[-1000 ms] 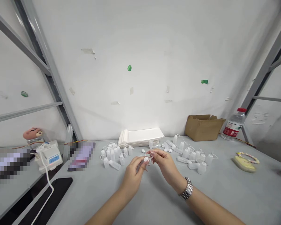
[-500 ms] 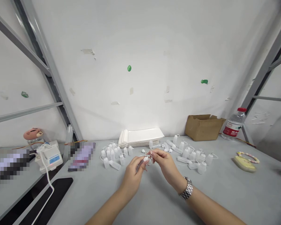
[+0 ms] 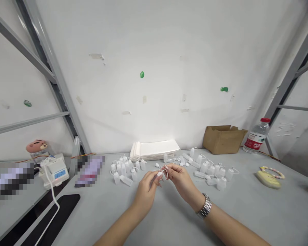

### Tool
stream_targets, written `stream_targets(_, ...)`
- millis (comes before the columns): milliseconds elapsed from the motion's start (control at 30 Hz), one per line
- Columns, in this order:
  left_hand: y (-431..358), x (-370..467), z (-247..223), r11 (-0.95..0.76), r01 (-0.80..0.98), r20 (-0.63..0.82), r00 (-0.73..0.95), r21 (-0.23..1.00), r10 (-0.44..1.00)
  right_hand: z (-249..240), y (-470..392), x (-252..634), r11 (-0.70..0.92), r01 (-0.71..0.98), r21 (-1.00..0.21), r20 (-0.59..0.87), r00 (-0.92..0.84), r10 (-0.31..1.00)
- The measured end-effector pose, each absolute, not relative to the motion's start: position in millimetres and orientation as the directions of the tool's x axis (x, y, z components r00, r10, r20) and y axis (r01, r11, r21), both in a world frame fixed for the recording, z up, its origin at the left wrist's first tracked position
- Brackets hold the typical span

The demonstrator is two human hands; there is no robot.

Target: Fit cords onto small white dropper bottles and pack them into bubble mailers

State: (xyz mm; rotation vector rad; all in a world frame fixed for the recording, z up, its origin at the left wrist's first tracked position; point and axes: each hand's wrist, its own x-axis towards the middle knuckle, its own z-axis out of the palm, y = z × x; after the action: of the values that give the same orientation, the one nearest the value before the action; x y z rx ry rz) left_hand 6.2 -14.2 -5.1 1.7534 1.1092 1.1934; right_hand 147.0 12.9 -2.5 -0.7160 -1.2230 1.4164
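Visibly: small white cap (image 3: 160, 174) | thin looped strap (image 3: 165, 175) | left hand (image 3: 146, 188) pinching

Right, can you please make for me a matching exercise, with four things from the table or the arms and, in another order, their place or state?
Column one:
1. watch
2. box
3. drink bottle
4. bracelet

Column two:
A. has a red cap
B. beside the yellow case
C. worn on the right wrist
D. brown, with its top open

Right pairs: 1-C, 2-D, 3-A, 4-B
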Motion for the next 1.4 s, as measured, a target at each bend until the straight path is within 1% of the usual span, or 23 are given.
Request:
stream_targets(467,-14.9,5.2,-4.1,-0.389,0.301,0.349,0.179,0.871,0.920,0.0,11.4,148.7,0.171,-0.247,-0.954,0.224,-0.206,0.953)
stream_targets(600,-15.8,4.8,-4.1,-0.395,0.331,0.353,0.183,0.857,0.918,3.8,11.2,150.8,0.251,-0.135,-0.959,0.272,-0.173,0.947)
stream_targets(767,-17.4,5.4,-3.1,-0.388,0.350,0.347,0.176,0.853,0.921,6.0,12.4,154.7,0.405,0.034,-0.914,0.394,-0.163,0.904)
stream_targets(1067,-15.6,5.1,-12.4,-0.419,0.355,0.377,0.186,0.835,0.908,4.0,11.1,156.5,0.482,0.147,-0.864,0.451,-0.200,0.870)
stream_targets(1200,-15.5,4.4,-9.9,-0.433,0.368,0.389,0.191,0.823,0.901,5.0,11.3,156.8,0.484,0.153,-0.861,0.453,-0.201,0.869)
stream_targets(1300,-15.0,5.3,-6.9,-0.436,0.349,0.401,0.173,0.829,0.900,8.4,12.5,157.1,0.418,0.103,-0.903,0.393,-0.200,0.898)
stream_targets(1400,-14.9,6.6,-5.5,-0.423,0.332,0.394,0.153,0.843,0.906,11.9,13.9,157.5,0.348,0.056,-0.936,0.337,-0.150,0.929)
